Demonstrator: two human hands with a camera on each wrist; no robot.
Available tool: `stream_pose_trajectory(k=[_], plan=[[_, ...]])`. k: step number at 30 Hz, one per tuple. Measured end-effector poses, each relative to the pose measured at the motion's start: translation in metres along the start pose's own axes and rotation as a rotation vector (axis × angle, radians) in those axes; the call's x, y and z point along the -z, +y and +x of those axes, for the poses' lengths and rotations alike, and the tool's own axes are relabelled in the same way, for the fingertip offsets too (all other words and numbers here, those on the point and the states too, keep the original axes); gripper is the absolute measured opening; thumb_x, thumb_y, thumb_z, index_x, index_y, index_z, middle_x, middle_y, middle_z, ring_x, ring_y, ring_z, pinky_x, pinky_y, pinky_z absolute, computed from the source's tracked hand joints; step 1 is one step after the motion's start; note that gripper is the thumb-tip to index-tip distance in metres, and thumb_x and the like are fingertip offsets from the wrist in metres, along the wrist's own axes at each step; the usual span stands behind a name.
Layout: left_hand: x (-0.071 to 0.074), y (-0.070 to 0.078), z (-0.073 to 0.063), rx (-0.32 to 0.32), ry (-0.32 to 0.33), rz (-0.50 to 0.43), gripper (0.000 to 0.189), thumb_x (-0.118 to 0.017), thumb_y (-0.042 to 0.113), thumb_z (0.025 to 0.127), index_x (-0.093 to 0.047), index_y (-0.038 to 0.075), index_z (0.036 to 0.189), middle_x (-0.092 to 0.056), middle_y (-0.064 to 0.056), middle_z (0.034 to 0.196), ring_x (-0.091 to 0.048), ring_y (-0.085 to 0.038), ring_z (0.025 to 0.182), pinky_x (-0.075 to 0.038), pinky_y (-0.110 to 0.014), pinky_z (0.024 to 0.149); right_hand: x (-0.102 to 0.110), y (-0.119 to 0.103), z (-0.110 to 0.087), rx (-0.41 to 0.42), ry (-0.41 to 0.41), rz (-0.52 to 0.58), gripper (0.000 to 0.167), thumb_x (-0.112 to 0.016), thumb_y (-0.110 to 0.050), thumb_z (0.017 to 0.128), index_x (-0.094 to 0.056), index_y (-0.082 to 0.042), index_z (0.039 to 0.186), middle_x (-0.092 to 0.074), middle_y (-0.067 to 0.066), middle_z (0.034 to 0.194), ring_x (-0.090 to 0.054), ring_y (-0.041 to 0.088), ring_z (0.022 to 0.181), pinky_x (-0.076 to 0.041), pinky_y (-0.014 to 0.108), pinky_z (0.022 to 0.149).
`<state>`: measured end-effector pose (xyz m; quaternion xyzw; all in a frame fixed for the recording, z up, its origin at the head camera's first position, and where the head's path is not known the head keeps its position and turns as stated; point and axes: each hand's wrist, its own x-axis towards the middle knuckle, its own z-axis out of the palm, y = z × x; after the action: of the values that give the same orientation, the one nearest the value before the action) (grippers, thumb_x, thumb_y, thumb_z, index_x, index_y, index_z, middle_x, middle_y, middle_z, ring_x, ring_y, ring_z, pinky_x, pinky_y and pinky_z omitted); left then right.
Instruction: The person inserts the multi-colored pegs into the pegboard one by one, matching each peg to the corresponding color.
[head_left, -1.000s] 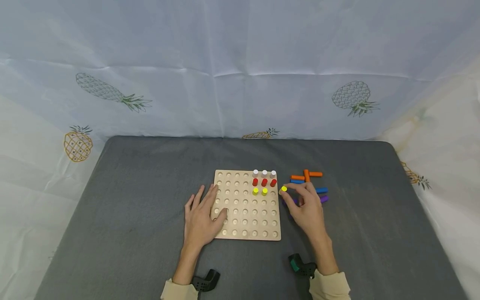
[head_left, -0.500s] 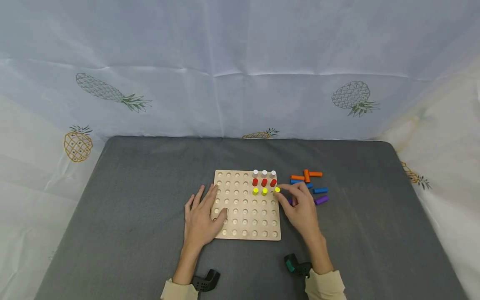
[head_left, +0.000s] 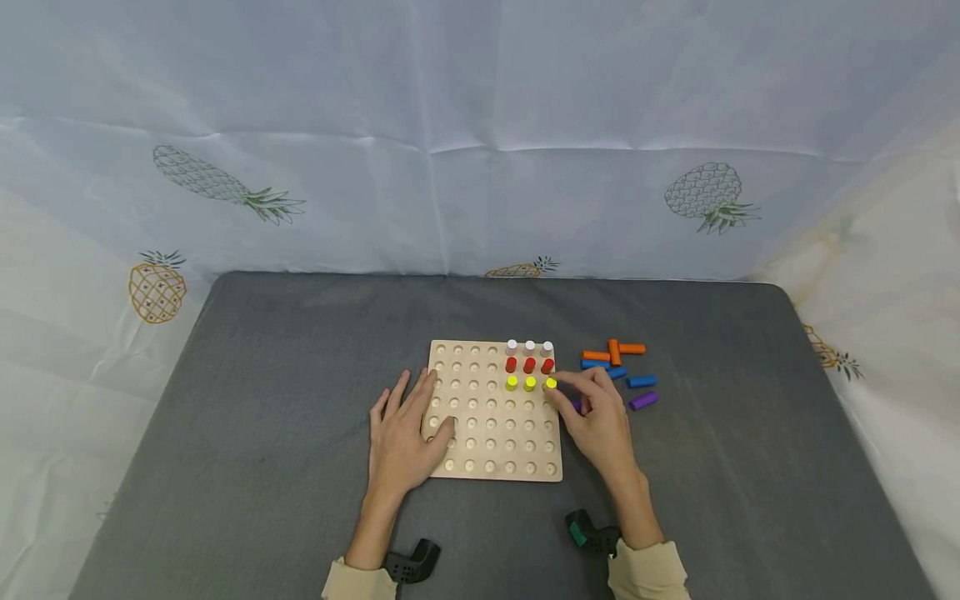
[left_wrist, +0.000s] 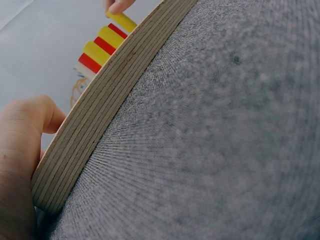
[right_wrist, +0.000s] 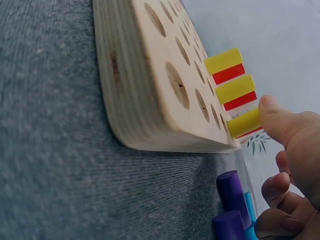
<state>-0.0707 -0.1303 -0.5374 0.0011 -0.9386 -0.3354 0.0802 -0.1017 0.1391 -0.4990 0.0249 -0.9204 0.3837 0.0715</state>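
Note:
A square wooden pegboard [head_left: 491,433] lies flat, with rows of round holes. My left hand [head_left: 405,437] rests over its left edge, thumb on the top face and fingers spread along the side. Between thumb and index finger, my right hand [head_left: 600,417] pinches a yellow peg [right_wrist: 245,123] at the right end of the third row. That peg's lower end is right at the board's surface, at a hole. Two other yellow pegs [head_left: 530,383] stand upright to its left. Behind them stand three red pegs [head_left: 529,365] and three white pegs [head_left: 529,347].
Right of the board, loose orange pegs [head_left: 632,348], blue pegs [head_left: 641,382] and purple pegs [head_left: 643,401] lie on the grey tabletop [head_left: 300,350]. My right hand partly covers one purple peg. A pale pineapple-print cloth [head_left: 375,208] hangs behind the table.
My right hand has moved left with the yellow peg, from beside the board to the right end of the yellow row, and slightly down. My left hand and the board have stayed put.

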Motion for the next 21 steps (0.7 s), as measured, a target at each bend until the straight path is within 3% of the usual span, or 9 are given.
stream_pose_trajectory(k=[21], plan=[[0.0001,0.0005,-0.0001,-0.003,0.005,0.005,0.071,-0.068,0.035,0.087,-0.048,0.019,0.154,-0.052,-0.003,0.156,-0.036,-0.031,0.154,-0.017,-0.057,0.124,-0.0033,0.0002,0.0007,-0.021,-0.037,0.005,0.027,-0.080,-0.020,0.089,-0.077,-0.011,0.114,-0.050,0.009,0.088,-0.041,0.014,0.067,-0.033,0.021,0.057]])
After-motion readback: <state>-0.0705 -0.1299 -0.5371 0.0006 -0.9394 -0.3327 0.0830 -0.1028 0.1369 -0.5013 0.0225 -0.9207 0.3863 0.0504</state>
